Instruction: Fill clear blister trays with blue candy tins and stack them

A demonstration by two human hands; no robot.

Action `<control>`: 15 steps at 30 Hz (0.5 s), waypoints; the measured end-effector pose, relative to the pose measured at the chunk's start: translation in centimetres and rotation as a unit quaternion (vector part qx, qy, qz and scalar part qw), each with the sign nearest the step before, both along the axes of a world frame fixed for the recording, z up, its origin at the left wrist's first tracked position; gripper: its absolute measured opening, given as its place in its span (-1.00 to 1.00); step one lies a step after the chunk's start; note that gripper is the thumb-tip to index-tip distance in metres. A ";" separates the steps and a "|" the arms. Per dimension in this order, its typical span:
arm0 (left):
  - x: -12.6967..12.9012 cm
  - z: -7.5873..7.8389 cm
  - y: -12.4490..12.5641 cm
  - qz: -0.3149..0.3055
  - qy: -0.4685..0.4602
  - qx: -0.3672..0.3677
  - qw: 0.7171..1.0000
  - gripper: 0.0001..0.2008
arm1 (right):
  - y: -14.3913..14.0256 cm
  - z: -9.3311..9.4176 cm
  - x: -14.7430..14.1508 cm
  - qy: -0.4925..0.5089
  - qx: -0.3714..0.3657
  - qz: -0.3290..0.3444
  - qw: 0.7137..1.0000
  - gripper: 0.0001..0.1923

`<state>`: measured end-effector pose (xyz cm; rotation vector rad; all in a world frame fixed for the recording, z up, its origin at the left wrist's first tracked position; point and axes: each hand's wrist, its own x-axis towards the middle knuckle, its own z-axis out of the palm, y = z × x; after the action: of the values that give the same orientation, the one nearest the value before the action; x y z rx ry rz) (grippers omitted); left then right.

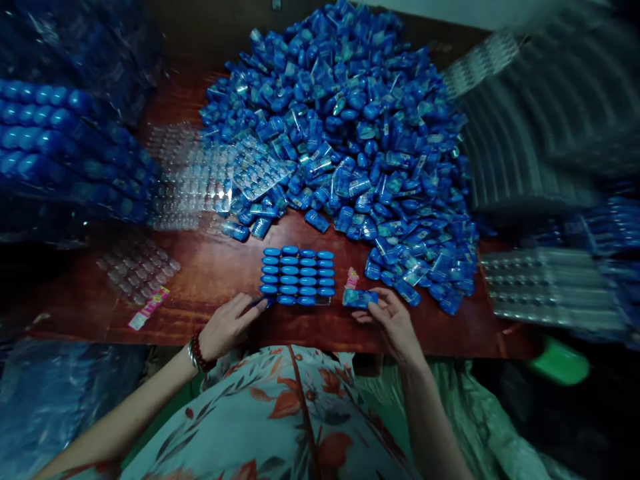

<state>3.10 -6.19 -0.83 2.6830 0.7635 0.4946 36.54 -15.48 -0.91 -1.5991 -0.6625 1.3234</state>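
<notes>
Floral fabric (295,427) of my shirt fills the bottom of the view, and just past it my two hands work at the near edge of the wooden surface (210,273). My left hand (227,327), with a beaded bracelet (197,353) at the wrist, lies loosely spread with its fingertips touching the near left corner of the filled tray (299,275), gripping nothing. My right hand (393,320) is pinched on a single blue capsule-shaped piece (359,298), holding it just beside the tray's right end, with a small pink label (352,278) lying between them. The tray shows rows of blue pieces seated side by side; one pocket at the near right corner looks unfilled, though I can't be sure in this light. To seat a piece well, I judge I should keep the left fingers steadying the tray, line the piece lengthwise with its neighbours, and press it flat rather than tilted. Beyond the tray rises the large heap of loose blue pieces (350,133), spreading right. Clear empty blister trays (200,180) lie to the left of the heap, another (137,267) near a pink strip (149,309). Stacks of filled trays (65,147) stand at far left, and more clear tray stacks (550,287) at right.
</notes>
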 end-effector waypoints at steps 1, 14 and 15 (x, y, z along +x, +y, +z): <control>0.1 -0.1 0.0 -0.001 0.001 -0.001 1.000 -0.46 | -0.4 -0.3 -0.9 0.030 -0.007 -0.014 0.999 -0.58; 0.7 0.2 1.2 -0.041 0.032 -0.018 0.998 -0.65 | -0.8 -0.5 -4.0 -0.351 0.186 0.225 0.890 -0.78; 0.8 0.2 1.3 -0.039 0.023 -0.028 0.999 -0.67 | -0.7 -0.5 -4.3 -0.389 0.199 0.252 0.863 -0.71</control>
<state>3.92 -4.86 -0.59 2.6687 0.6728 0.3871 32.29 -16.22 -1.41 -1.6305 -1.8259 0.7325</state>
